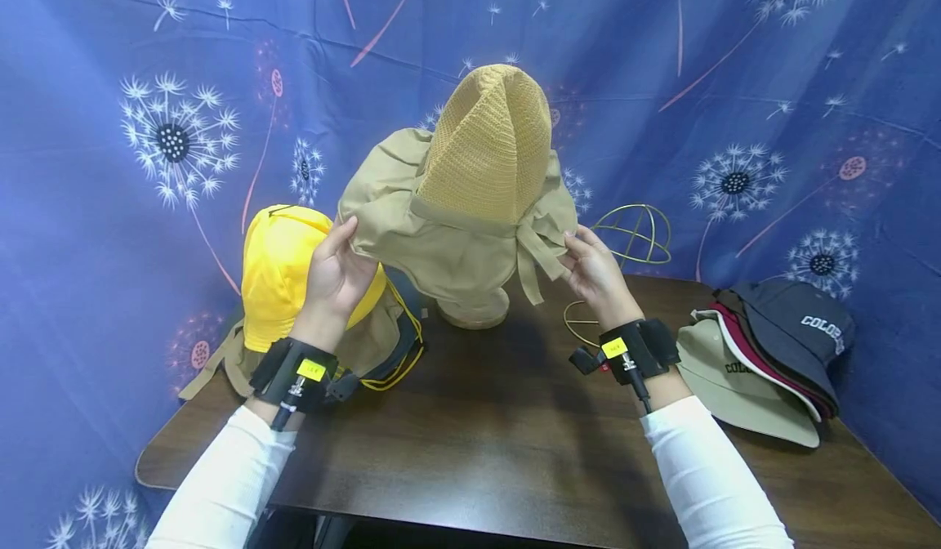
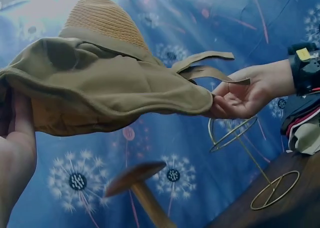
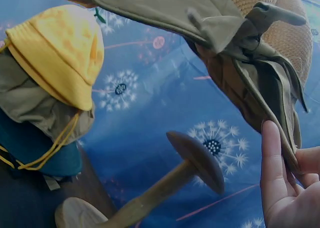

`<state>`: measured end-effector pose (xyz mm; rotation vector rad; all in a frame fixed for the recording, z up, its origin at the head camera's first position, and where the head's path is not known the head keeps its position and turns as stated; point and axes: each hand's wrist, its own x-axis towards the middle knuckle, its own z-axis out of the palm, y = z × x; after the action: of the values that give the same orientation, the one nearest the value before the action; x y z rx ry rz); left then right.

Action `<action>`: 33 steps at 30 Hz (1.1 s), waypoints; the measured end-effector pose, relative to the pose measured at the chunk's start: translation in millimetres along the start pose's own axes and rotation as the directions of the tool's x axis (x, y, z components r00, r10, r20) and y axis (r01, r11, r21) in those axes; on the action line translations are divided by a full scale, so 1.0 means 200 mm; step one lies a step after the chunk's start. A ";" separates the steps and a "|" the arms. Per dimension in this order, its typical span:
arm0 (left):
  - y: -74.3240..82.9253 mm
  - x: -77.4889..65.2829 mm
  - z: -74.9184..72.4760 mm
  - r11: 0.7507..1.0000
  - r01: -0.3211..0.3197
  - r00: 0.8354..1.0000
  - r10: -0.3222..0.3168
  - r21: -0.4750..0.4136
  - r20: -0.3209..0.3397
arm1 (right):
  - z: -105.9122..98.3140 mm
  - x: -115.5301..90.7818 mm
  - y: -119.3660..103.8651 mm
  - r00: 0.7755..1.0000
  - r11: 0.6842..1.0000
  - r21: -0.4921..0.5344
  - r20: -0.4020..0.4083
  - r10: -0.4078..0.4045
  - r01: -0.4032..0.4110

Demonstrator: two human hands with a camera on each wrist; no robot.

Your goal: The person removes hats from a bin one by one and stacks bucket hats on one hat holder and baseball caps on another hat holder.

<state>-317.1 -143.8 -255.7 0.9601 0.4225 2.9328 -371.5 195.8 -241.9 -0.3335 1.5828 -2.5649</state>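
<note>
A khaki sun hat (image 1: 487, 153) with a woven crown, a wide cloth brim and a ribbon tie is up in the air in the head view. My left hand (image 1: 340, 275) grips the brim's left edge, thumb on top and fingers underneath. At the opposite edge, beside the dangling ribbon (image 1: 531, 267), my right hand (image 1: 594, 271) pinches the brim. Below the hat is a wooden hat stand (image 3: 195, 160), its mushroom-shaped top bare in the right wrist view. Only its round base (image 1: 476, 314) shows in the head view.
Yellow and khaki hats (image 1: 283, 275) are piled at the left of the brown table (image 1: 478, 435). A gold wire hat stand (image 1: 634, 234) is behind my right hand. Stacked baseball caps (image 1: 779, 353) lie at the right. A blue dandelion-print cloth (image 1: 625, 34) hangs behind.
</note>
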 end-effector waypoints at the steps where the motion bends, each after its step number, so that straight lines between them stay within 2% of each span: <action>1: -0.01 0.02 -0.01 1.000 -0.005 0.999 0.004 -0.004 -0.033 | 0.00 0.01 0.00 1.000 1.000 0.003 -0.006 -0.002 0.002; 4: -0.03 0.07 -0.06 1.000 -0.017 0.992 0.018 0.008 -0.126 | 0.00 0.05 0.01 0.999 1.000 0.016 -0.035 0.010 -0.010; 8: -0.07 0.14 -0.14 0.999 -0.018 0.974 0.028 0.046 -0.227 | -0.04 0.10 0.04 0.995 0.999 0.025 -0.087 0.039 -0.037; 12: -0.09 0.20 -0.24 0.997 0.012 0.953 0.013 0.081 -0.303 | -0.07 0.15 0.07 0.991 0.997 0.032 -0.117 0.066 -0.063; 16: -0.11 0.21 -0.33 0.988 0.040 0.932 0.017 0.149 -0.362 | -0.10 0.19 0.13 0.987 0.995 0.032 -0.126 0.096 -0.092; 19: -0.14 0.22 -0.39 0.981 0.061 0.923 0.015 0.186 -0.384 | -0.13 0.22 0.17 0.983 0.993 0.040 -0.141 0.120 -0.115; 25: -0.18 0.21 -0.47 0.972 0.086 0.930 0.001 0.219 -0.369 | -0.19 0.25 0.23 0.972 0.988 0.059 -0.179 0.153 -0.145; 30: -0.19 0.18 -0.53 0.949 0.108 0.934 0.004 0.296 -0.357 | -0.23 0.26 0.29 0.973 0.988 0.034 -0.174 0.154 -0.150; 33: -0.18 0.16 -0.56 0.935 0.144 0.927 -0.012 0.325 -0.376 | -0.25 0.26 0.33 0.972 0.987 0.013 -0.176 0.158 -0.159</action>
<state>-410.0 -132.7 -334.2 0.3783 0.9977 3.0163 -435.6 198.2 -314.8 0.0224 1.5943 -2.5303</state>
